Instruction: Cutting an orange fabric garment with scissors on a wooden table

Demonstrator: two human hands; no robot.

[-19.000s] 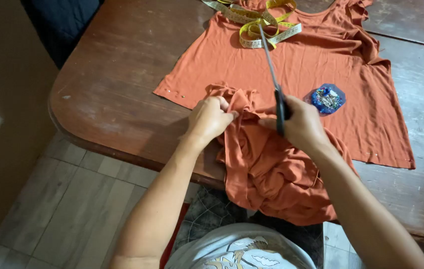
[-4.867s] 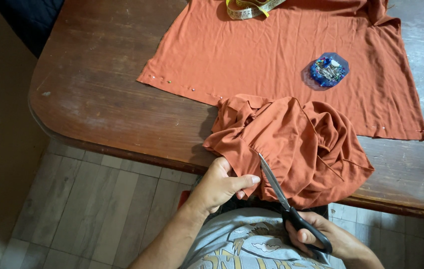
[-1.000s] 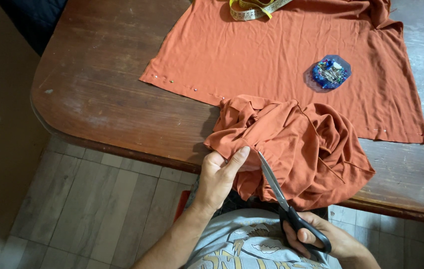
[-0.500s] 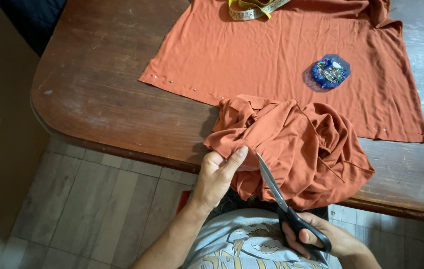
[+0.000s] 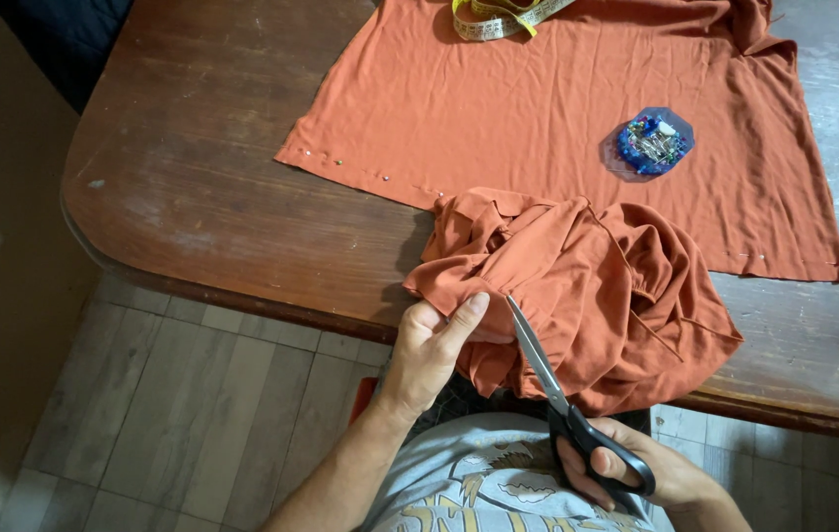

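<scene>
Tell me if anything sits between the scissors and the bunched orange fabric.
Nothing visible does. The right hand holds the scissors with their blades already lying against the bunched orange fabric, and the left hand grips the fabric's edge just beside them.

Home sewing spot; worn wooden table (image 5: pixel 193 207); tiled floor (image 5: pixel 173 414); measuring tape (image 5: pixel 498 15); pin box (image 5: pixel 654 143)

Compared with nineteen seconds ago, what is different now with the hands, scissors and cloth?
The right hand drew the scissors back from the flat cloth to the table edge. The left hand now grips the bunched cloth there. Pin box, tape measure and flat cloth stayed.
</scene>
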